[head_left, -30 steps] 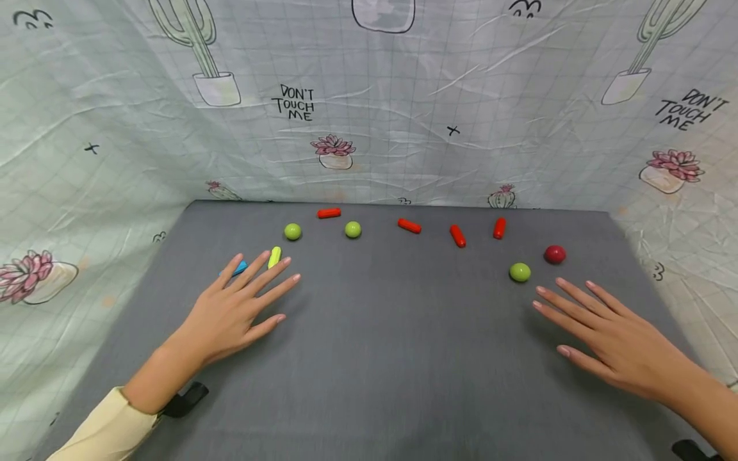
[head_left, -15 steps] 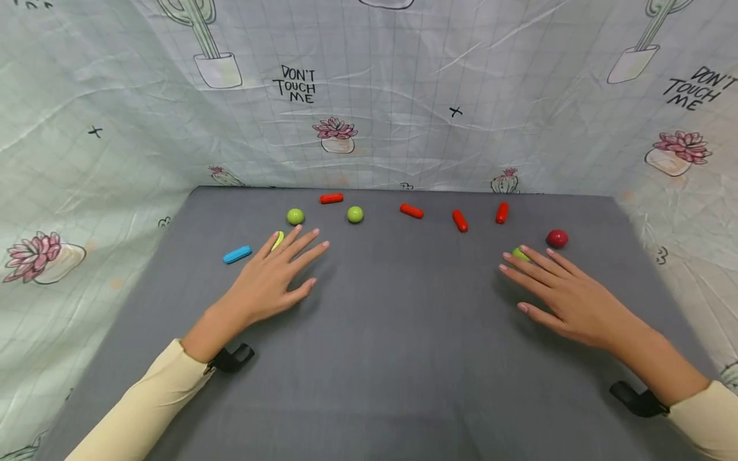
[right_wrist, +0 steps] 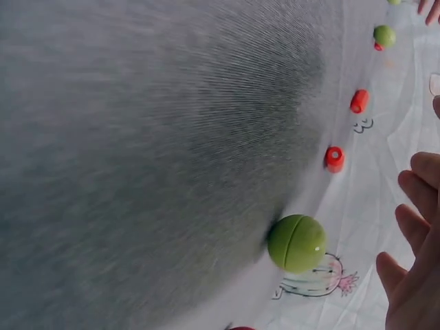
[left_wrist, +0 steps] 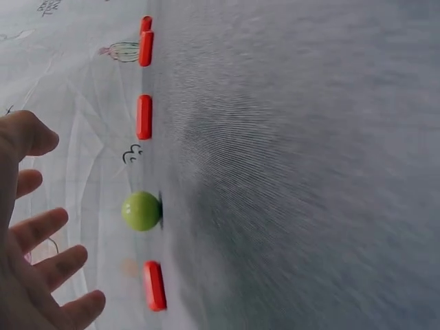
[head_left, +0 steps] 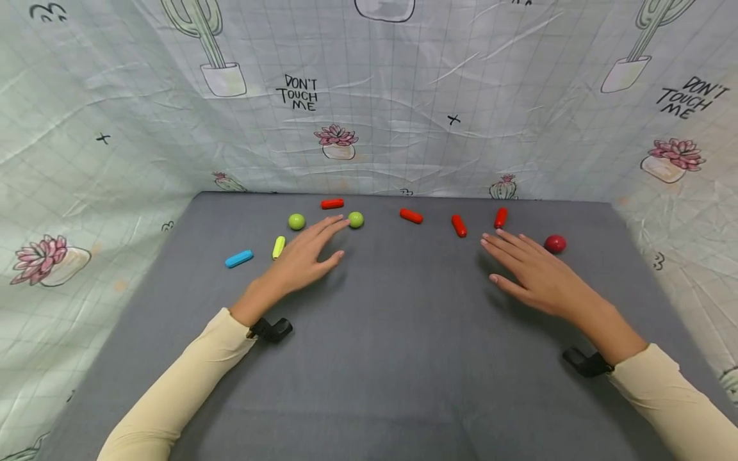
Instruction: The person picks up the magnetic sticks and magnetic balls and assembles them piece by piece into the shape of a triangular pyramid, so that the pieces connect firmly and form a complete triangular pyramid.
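Note:
My left hand point(head_left: 314, 250) hovers flat over the grey table point(head_left: 403, 358), fingers straight. Its fingertips point(head_left: 343, 221) stop just short of a green ball point(head_left: 355, 219), seen with a gap at the ball point(left_wrist: 141, 210) in the left wrist view. My right hand point(head_left: 521, 266) is also open and flat, near a red capsule point(head_left: 500, 218). It hides a second green ball in the head view. The right wrist view shows that ball point(right_wrist: 297, 243) on the table beneath the straight fingers point(right_wrist: 412, 275), untouched. Neither hand holds anything.
Along the back of the table lie a third green ball point(head_left: 296, 221), red capsules point(head_left: 332, 203) point(head_left: 411, 216) point(head_left: 459, 225), a dark red ball point(head_left: 555, 243), a yellow-green capsule point(head_left: 278, 247) and a blue capsule point(head_left: 239, 258). Printed cloth walls point(head_left: 403, 128) close off the back and sides.
Both hands have slid forward towards the back row. The left went past the yellow-green capsule to the middle green ball. The right now covers the right green ball.

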### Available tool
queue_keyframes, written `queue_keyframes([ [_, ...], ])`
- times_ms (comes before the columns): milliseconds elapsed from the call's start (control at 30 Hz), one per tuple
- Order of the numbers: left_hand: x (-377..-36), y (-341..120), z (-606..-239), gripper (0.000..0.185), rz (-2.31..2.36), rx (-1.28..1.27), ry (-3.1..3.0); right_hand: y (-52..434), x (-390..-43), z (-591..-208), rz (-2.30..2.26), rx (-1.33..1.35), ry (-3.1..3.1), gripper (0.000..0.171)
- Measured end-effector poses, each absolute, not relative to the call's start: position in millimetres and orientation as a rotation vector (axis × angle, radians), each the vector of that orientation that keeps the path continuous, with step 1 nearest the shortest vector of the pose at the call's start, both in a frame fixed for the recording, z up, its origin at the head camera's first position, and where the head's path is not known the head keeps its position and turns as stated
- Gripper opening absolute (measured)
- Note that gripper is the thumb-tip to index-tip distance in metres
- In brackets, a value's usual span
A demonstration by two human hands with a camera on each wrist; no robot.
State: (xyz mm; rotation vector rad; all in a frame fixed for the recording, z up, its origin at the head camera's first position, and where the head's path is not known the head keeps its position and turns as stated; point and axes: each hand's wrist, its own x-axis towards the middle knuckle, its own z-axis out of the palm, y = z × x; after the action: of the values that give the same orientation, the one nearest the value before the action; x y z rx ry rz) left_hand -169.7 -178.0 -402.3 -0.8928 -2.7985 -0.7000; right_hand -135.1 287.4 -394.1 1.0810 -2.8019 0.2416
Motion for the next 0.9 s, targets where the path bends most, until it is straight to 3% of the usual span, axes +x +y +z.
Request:
queue_keyframes([
  [400,-211.2,-158.3,-410.3,0.06,-1.086,-0.736,-2.774,260.2,-170.7,-396.7,0.48,0.986,-2.854,0.05],
  [600,-230.7,-148.6,-414.4,0.06,-1.192,-0.672,-2.771,247.2,-189.6,-399.0,0.637,0.776,-2.959,0.041],
  [900,-248.4,-140.1,-421.1,0.053,-1.327,-0.524,-2.797,229.4,-216.4,-412.3,0.941,0.449,-2.962,0.04],
])
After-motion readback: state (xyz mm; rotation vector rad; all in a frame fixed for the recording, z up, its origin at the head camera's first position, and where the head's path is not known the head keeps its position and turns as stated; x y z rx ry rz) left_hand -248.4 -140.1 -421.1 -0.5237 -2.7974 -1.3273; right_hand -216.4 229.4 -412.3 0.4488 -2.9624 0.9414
